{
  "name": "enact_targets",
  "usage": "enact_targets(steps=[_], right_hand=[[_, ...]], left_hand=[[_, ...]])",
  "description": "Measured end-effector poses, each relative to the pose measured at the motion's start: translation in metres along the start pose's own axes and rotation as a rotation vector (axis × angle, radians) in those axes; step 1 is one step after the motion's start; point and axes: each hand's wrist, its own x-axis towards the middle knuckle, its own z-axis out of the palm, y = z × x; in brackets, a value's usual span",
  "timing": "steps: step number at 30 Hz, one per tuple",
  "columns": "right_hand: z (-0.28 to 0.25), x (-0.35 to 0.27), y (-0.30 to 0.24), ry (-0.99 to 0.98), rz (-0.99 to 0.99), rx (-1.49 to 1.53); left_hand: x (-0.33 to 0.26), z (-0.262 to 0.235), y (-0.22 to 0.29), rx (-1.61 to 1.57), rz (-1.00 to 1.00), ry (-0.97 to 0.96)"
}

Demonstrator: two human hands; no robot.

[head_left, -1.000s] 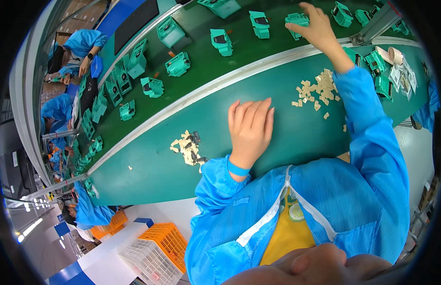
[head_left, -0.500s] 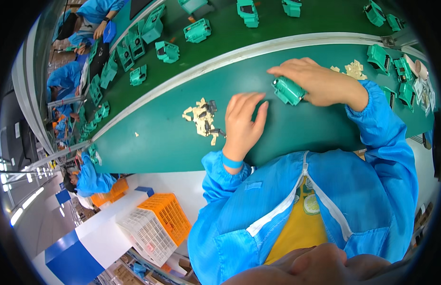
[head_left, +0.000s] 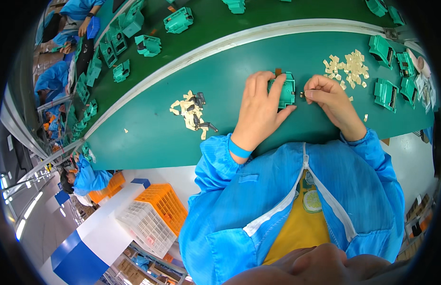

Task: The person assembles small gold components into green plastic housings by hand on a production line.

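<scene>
My left hand [head_left: 259, 99] is closed round a green plastic housing [head_left: 289, 90] on the green worktop, fingers over its left side and thumb at its near edge. A small brown tab [head_left: 278, 71] shows at the housing's far edge. Just right of the housing, my right hand [head_left: 329, 97] pinches a tiny brownish piece [head_left: 301, 94] between thumb and fingertips, apart from the housing. Cream-coloured small pieces [head_left: 354, 67] lie scattered beyond the right hand. To the left of my left hand is a heap of cream scraps [head_left: 188, 105] mixed with black parts [head_left: 199, 100].
More green housings [head_left: 386, 95] stand at the right end of the worktop, beside clear plastic bags [head_left: 424, 90]. A pale metal rail [head_left: 220, 43] divides the worktop from a belt carrying several housings [head_left: 178, 20]. Co-workers in blue [head_left: 89, 175] sit at left. Crates [head_left: 165, 209] stand below.
My left hand has moved from open beside the housing to gripping it. My right hand has left the housing and now pinches a tiny piece. One more housing stands at the right.
</scene>
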Motion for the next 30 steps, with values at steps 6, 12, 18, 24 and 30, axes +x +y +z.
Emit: enact_targets(steps=[6,12,18,24,30], right_hand=[[0.01,0.001,0.007,0.082,0.019,-0.062],[0.012,0.0,0.003,0.099,0.057,-0.169],[0.009,0.007,0.0,0.065,0.073,-0.286],[0.014,0.006,0.001,0.116,0.089,-0.312],[0.019,0.006,0.0,0.127,0.071,-0.322]], left_hand=[[-0.005,0.01,0.006,0.003,-0.073,0.088],[-0.007,0.018,0.006,-0.108,-0.111,0.113],[-0.011,0.02,-0.001,-0.119,-0.103,0.108],[-0.009,0.022,0.001,-0.115,-0.145,0.078],[-0.01,0.023,-0.001,-0.116,-0.148,0.075]])
